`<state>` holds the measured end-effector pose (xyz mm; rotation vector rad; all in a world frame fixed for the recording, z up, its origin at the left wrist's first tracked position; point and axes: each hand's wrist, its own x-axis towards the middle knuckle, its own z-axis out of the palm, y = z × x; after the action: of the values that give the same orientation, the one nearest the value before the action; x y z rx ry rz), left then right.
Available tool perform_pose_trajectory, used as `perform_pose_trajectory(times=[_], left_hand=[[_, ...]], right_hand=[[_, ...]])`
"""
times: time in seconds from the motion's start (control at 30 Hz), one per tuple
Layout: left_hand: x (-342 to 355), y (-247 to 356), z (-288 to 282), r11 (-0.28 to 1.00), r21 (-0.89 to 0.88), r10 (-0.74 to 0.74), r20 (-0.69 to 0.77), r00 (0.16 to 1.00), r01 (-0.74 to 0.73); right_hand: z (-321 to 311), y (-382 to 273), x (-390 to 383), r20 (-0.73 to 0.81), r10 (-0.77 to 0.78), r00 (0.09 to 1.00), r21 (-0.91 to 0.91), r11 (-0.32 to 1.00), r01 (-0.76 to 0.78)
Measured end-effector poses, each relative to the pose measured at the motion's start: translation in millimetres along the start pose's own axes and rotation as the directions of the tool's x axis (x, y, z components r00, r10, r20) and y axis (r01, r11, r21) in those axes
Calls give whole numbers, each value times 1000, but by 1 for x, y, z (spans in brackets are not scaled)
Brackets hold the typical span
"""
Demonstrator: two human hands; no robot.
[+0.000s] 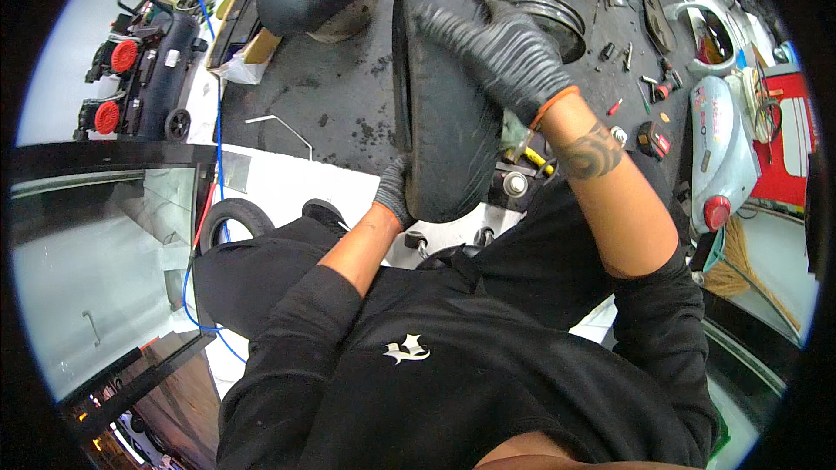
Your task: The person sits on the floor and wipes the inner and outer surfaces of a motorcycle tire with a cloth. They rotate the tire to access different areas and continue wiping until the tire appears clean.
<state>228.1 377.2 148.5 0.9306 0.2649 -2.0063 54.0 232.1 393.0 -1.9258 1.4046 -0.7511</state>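
Tire (453,144) is being held on edge over a dark mat (340,113), near a rim (570,33). Left hand (396,194) is grasping its lower left side; right hand (509,61) is lying across its upper tread, fingers possibly gripping, I cannot tell.

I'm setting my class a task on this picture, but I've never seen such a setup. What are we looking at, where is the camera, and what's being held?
There is no robot here, just a person working by hand. The single picture comes from a wide camera worn on the head, looking down, so straight edges bend near its rim. Both hands wear dark gloves and hold a black tyre: the left hand at its lower left side, the right hand across its upper part. On the dark mat lie a bent metal rod and, over to the right, small tools and parts. A wheel rim sits beyond the right hand.
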Motion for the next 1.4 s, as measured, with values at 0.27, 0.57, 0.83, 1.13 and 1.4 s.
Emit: perform_pose_trajectory(times=[0.27, 0.57, 0.83, 1.13, 1.4], left_hand=[[23, 15, -6, 982, -44, 183, 22, 983, -182], [-32, 89, -1, 942, -163, 305, 61, 951, -292], [-53, 108, 3, 905, -214, 369, -39, 929, -368], [-288, 206, 152, -529, 601, 827, 522, -207, -599], [-162, 153, 156, -696, 718, 693, 671, 262, 3]], right_hand=[[12, -7, 10, 93, -20, 995, 121, 993, 8], [-23, 20, 34, 387, 52, 921, 792, 492, -361], [-5, 38, 53, 382, 38, 923, 841, 400, -365], [-45, 68, 53, -32, 1, 999, 55, 998, 1], [-57, 95, 55, -118, -59, 991, -49, 997, 54]])
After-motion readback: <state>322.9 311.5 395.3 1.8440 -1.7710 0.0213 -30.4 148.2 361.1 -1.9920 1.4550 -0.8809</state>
